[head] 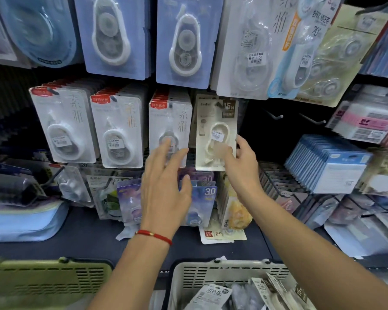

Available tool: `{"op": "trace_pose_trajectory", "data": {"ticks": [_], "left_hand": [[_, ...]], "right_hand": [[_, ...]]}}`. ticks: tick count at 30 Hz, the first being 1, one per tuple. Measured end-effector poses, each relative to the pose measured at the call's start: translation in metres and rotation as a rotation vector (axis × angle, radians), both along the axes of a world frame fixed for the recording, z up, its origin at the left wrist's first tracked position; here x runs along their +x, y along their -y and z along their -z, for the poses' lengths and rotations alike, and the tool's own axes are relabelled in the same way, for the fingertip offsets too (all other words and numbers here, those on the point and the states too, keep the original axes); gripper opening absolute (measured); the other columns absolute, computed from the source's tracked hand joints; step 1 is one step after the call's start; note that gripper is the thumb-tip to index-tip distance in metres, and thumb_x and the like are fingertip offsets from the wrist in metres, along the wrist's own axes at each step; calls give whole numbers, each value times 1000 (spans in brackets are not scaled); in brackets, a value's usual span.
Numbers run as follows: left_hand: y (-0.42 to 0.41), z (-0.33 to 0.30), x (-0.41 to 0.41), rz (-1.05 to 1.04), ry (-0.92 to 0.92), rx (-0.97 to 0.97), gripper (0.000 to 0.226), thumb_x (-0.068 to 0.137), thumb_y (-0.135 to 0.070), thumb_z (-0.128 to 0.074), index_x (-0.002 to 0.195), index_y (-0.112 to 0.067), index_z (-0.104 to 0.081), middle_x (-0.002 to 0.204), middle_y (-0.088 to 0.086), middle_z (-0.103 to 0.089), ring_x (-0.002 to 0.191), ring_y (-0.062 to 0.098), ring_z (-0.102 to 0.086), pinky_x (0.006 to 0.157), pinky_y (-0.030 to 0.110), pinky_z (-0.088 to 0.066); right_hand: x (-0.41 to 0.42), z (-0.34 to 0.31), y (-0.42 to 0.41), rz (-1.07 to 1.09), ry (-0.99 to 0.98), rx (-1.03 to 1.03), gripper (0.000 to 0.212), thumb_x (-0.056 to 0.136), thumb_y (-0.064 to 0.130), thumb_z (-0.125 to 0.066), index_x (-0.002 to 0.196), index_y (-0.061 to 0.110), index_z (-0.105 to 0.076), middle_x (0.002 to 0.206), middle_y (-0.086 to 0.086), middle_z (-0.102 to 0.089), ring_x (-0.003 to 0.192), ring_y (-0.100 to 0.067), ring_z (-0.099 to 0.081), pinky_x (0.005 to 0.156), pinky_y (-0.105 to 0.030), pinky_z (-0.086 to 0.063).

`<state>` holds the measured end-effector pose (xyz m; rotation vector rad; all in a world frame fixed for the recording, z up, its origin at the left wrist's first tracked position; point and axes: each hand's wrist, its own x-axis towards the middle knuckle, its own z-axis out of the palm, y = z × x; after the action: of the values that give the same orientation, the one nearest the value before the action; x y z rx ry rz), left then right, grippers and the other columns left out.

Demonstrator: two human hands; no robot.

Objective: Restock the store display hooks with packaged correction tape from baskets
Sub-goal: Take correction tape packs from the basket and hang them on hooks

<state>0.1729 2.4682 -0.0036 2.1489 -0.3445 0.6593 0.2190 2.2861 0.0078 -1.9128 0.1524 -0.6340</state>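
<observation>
Correction tape, 1 cream pack (215, 135) marked 15 M, hangs in the head view just right of centre, and my right hand (242, 162) pinches its lower right edge, thumb on the front and fingers behind. I cannot tell whether the hole at its top is fully over the hook; that part is dim and blurred. If it is only half on, letting go would drop the pack toward the mixed packs at 6 o'clock.

My left hand (166, 186) is spread, fingers straight, fingertips touching the neighbouring white pack (170, 128) at 9 o'clock of the cream one. I judge it is holding that row back. Too hard a push could swing the row and knock the front pack off its hook.

At 3 o'clock of the cream pack 2 bare hooks (276, 116) stick out of the dark panel; my right forearm could catch them when it withdraws.

At 5 o'clock, bottom edge, the grey basket (222, 274) holds more packs (213, 295); the green basket (47, 280) sits at 7 o'clock. Reaching down blindly, I might pick up 2 packs stuck together.
</observation>
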Motion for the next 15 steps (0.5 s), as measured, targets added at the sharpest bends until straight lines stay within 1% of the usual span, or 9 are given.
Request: {"op": "trace_pose_trajectory", "data": {"ticks": [1,2,4,6,8,10,12,14,15], "left_hand": [[0,1,3,-2,-31,51,63,91,-2,-69,150,-20,-54,171,-2,-24,157,21,-20,125,43,-28],[0,1,5,-2,-63,88,68,90,0,-67,153,-20,-50,174,-3,-14,160,21,-12,125,45,-29],[2,3,5,0,-82,146,74,89,3,-65,156,-18,-44,175,-4,0,161,20,-3,125,44,-29],[3,5,4,3,-71,168,75,88,4,-64,157,-18,-42,175,-5,4,161,20,-1,125,40,-30],[3,6,1,-6,-65,146,73,87,5,-62,154,-17,-45,176,-4,-1,161,21,-5,120,34,-30],[4,7,-7,-17,-64,105,66,86,6,-63,148,-14,-53,174,0,-14,159,24,-15,117,31,-30],[7,13,-21,14,-98,95,57,85,4,-65,139,-14,-61,166,7,-33,152,26,-28,116,30,-27],[12,25,-38,113,-181,126,49,85,0,-67,132,-14,-65,152,7,-49,143,28,-41,114,28,-27],[14,32,-47,164,-238,148,46,85,-2,-68,129,-16,-66,144,5,-54,137,28,-47,111,27,-30]], "right_hand": [[15,2,0,25,-30,-13,58,102,49,-55,156,33,-43,131,0,-66,129,-28,-60,107,-49,-49],[30,3,0,46,-56,-10,63,103,48,-55,160,27,-38,135,-4,-63,136,-31,-54,111,-46,-45],[51,5,3,61,-96,-5,65,104,49,-55,161,23,-36,151,-6,-55,145,-32,-44,109,-37,-38],[58,7,9,60,-132,-60,66,104,51,-55,161,25,-36,151,-7,-57,142,-32,-48,107,-37,-41],[49,10,15,51,-180,-166,73,103,50,-57,165,27,-25,142,-9,-62,132,-30,-56,104,-41,-48],[26,22,25,-6,-207,-278,77,103,43,-58,167,28,-17,135,-4,-60,115,-21,-63,95,-39,-50],[-10,40,39,-73,-230,-409,70,103,36,-59,164,28,-26,128,3,-57,101,-14,-63,88,-33,-47],[-52,63,60,-139,-299,-523,61,101,30,-61,157,25,-40,122,3,-59,94,-13,-62,86,-34,-48],[-73,77,72,-171,-368,-559,58,100,28,-63,155,24,-44,120,2,-60,92,-14,-62,86,-35,-50]]}}
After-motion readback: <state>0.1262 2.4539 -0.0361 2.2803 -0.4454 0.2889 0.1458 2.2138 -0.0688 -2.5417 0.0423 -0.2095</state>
